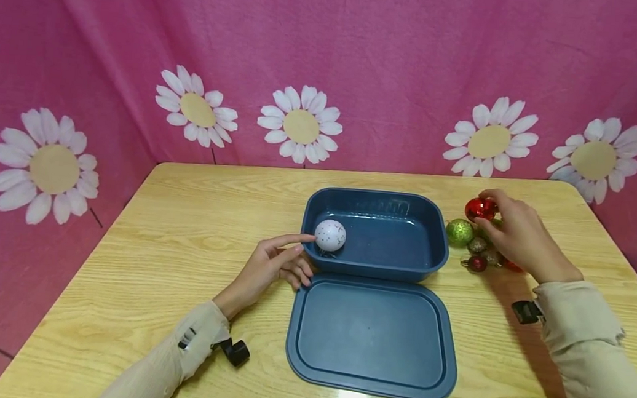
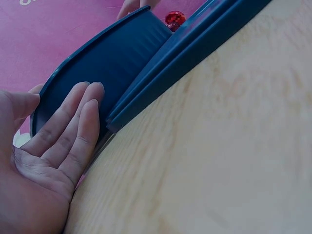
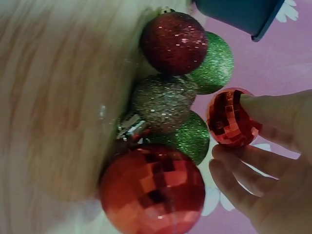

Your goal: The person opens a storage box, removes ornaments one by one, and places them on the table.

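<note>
My right hand (image 1: 521, 232) pinches a shiny red mirrored bauble (image 1: 480, 209) between thumb and fingers, above a cluster of ornaments. In the right wrist view the bauble (image 3: 231, 117) is off the table. The cluster holds a green glitter bauble (image 1: 460, 233), a dark red bauble (image 3: 173, 44), a brownish glitter bauble (image 3: 165, 101) and a larger red mirrored bauble (image 3: 153, 190). My left hand (image 1: 269, 263) rests at the left end of a blue rectangular container (image 1: 371, 270), its fingers fairly straight. Inside the container, at the left, lies a white speckled ball (image 1: 330, 235).
A flat blue lid (image 1: 370, 332) lies on the wooden table (image 1: 194, 227) just in front of the container. Behind the table hangs a pink cloth (image 1: 383, 62) with daisies. A black wrist mount (image 1: 235, 352) sticks out beside the left sleeve.
</note>
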`<state>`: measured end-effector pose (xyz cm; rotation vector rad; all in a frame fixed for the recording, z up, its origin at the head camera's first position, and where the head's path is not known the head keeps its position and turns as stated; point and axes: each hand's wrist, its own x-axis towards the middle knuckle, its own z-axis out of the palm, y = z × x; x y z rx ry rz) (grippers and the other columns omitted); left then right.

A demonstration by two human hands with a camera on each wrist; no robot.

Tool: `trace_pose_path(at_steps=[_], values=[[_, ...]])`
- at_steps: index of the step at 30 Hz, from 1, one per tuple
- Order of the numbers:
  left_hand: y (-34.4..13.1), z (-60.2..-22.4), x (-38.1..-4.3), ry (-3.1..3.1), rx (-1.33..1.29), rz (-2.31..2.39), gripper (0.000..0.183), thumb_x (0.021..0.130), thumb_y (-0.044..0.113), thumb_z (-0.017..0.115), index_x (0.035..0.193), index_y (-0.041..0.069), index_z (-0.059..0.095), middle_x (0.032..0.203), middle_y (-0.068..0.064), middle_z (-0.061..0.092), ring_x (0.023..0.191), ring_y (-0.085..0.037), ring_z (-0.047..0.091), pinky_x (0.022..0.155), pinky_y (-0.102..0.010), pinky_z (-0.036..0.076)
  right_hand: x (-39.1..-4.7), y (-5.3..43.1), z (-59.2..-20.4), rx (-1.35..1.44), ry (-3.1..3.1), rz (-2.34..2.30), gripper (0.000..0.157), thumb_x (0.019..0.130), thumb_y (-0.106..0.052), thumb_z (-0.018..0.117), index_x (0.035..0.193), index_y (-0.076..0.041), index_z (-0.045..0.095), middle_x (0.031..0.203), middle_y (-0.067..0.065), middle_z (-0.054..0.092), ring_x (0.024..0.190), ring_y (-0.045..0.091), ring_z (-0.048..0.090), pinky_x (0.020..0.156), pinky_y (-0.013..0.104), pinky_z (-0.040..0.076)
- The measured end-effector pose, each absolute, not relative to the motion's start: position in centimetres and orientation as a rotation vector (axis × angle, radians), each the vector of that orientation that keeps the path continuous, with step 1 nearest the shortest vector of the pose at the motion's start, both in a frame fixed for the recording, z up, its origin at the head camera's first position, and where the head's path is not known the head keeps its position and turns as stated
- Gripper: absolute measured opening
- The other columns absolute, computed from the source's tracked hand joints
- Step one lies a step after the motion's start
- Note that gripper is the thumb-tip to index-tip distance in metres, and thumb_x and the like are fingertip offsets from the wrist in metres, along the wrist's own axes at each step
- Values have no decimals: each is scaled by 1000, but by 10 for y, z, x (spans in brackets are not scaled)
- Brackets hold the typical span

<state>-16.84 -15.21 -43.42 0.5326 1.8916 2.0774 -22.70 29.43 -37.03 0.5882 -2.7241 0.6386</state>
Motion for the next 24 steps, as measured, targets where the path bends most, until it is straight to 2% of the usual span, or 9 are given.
trace_pose_path(at_steps=[11, 19, 24], values=[[-152, -433, -168, 1911, 541, 2060, 39, 107, 24, 49, 140, 6, 56, 90, -22, 71, 74, -28, 72, 62, -35, 61, -228, 298, -376, 506, -2866, 650, 48, 88, -3, 73, 128, 10, 49, 110, 35, 61, 97, 48, 60, 84, 64, 50], [-153, -433, -168, 1893, 569, 2071, 39, 107, 22, 47, 142, 5, 54, 91, -21, 71, 74, -28, 73, 62, -36, 61, -231, 299, -380, 553, -2879, 576, 44, 87, -7, 75, 122, 9, 54, 99, 29, 66, 87, 42, 64, 77, 59, 49], [-153, -435, -169, 1897, 556, 2066, 38, 107, 24, 48, 141, 8, 56, 91, -21, 72, 74, -28, 73, 63, -36, 61, -232, 298, -382, 530, -2905, 542, 46, 88, -10, 74, 124, 9, 54, 99, 31, 66, 87, 43, 64, 77, 61, 48]])
